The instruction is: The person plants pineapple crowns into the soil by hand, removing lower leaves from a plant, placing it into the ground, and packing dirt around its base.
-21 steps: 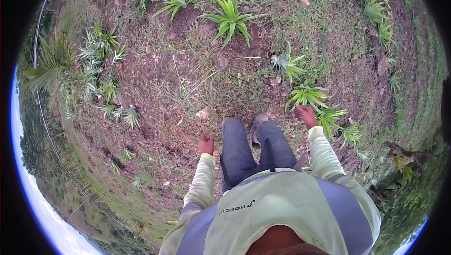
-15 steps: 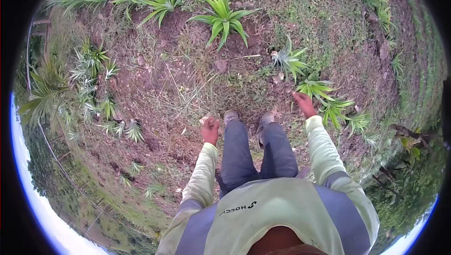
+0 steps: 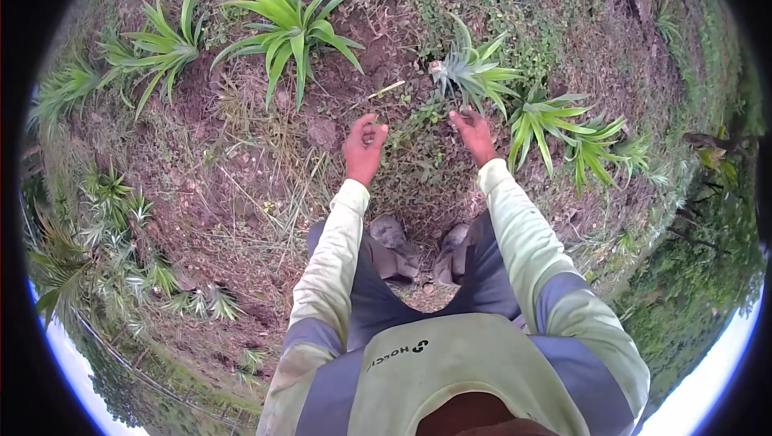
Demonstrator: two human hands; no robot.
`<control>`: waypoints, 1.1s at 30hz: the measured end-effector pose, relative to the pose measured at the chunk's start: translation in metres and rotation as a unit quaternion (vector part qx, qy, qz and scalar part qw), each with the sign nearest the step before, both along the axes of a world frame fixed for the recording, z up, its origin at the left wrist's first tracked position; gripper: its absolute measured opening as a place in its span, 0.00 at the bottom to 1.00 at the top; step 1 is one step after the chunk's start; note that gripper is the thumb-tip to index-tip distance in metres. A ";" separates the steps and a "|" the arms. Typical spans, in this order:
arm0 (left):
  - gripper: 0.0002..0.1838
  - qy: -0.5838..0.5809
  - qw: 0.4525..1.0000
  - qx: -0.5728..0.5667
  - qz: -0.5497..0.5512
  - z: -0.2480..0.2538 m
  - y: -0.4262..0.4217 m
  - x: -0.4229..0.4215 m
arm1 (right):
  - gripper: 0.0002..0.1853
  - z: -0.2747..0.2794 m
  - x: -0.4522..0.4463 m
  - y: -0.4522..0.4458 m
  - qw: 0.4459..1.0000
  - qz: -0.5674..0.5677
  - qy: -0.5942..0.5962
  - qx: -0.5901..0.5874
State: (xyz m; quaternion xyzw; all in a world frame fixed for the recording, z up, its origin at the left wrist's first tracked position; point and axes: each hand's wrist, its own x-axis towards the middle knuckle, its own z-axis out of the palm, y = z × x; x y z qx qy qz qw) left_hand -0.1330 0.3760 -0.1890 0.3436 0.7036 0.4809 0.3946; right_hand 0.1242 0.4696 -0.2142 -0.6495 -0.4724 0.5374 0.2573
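Note:
My left hand (image 3: 365, 149) reaches forward over low weeds, its fingers curled but apart and nothing visible in them. Opposite it, my right hand (image 3: 474, 137) is stretched out with fingers apart, also with nothing visible in it. Just beyond my right hand lies a grey-green pineapple plant (image 3: 470, 74), tilted, its cut pale base pointing left. Between both hands is a patch of green weeds (image 3: 422, 126). A short yellowish stalk (image 3: 387, 90) lies on the soil ahead of my left hand.
A large pineapple plant (image 3: 296, 34) grows ahead on the left, with another pineapple plant (image 3: 170, 50) farther left. To the right stand more leafy plants (image 3: 540, 124). A stone (image 3: 323, 133) sits near my left hand. My shoes (image 3: 392, 235) are on dry, littered ground.
Both hands have moved forward and closer together, toward the weeds and the tilted plant. My body bends lower, and the view has shifted. My left hand's fingers look more spread.

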 end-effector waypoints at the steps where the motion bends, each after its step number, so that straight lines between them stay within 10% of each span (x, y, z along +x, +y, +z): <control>1: 0.24 0.058 0.998 0.003 -0.040 0.003 0.017 0.009 | 0.42 -0.021 -0.003 0.006 0.999 -0.031 -0.003 0.015; 9: 0.26 0.106 0.974 0.125 -0.155 -0.049 0.085 0.039 | 0.41 -0.109 -0.002 0.055 0.954 -0.270 0.109 0.072; 22: 0.28 0.148 0.967 0.114 -0.171 -0.048 0.085 0.037 | 0.45 -0.076 -0.057 0.021 0.856 -0.361 0.359 0.087; 33: 0.30 0.132 0.962 0.123 -0.207 -0.050 0.083 0.051 | 0.15 -0.066 -0.030 0.090 0.827 -0.409 0.378 0.081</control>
